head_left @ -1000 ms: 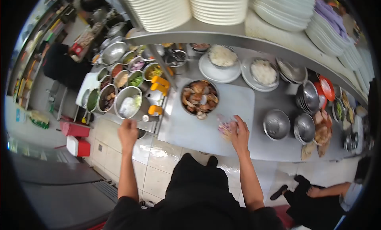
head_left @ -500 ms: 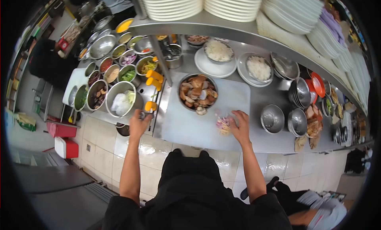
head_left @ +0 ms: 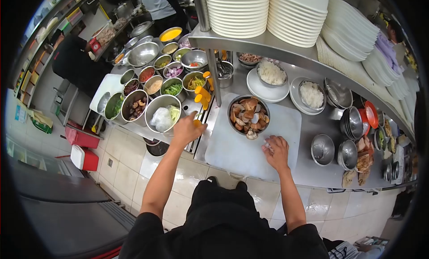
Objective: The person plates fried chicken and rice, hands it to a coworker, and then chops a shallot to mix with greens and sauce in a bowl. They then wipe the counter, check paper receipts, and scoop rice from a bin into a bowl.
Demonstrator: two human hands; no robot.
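Observation:
My left hand (head_left: 187, 133) is at the orange handle (head_left: 197, 123) standing in the metal rack at the counter's left; its fingers lie on both sides of the handle. The tool below the handle is hidden. Close beside it sits a steel pot (head_left: 152, 108) holding a clear plastic bag and pale green leaves. Over the white cutting board (head_left: 223, 147), my right hand (head_left: 277, 152) has its fingers curled around pale shreds (head_left: 267, 148), mostly hidden by them. A steel bowl of clams (head_left: 248, 116) stands on the board, one clam (head_left: 252, 134) at its near rim.
Bowls of chopped vegetables (head_left: 172, 85) crowd the left. Two bowls of rice (head_left: 271, 73) stand behind the board. Steel bowls (head_left: 322, 149) and cooked meat (head_left: 365, 151) are at right. A shelf with stacked white plates (head_left: 237, 13) hangs above. Another person (head_left: 73, 60) stands at far left.
The view has swung left. My left hand has moved up onto the orange handle. My right hand has closed over the pinkish shreds, which lay in a small pile on the board.

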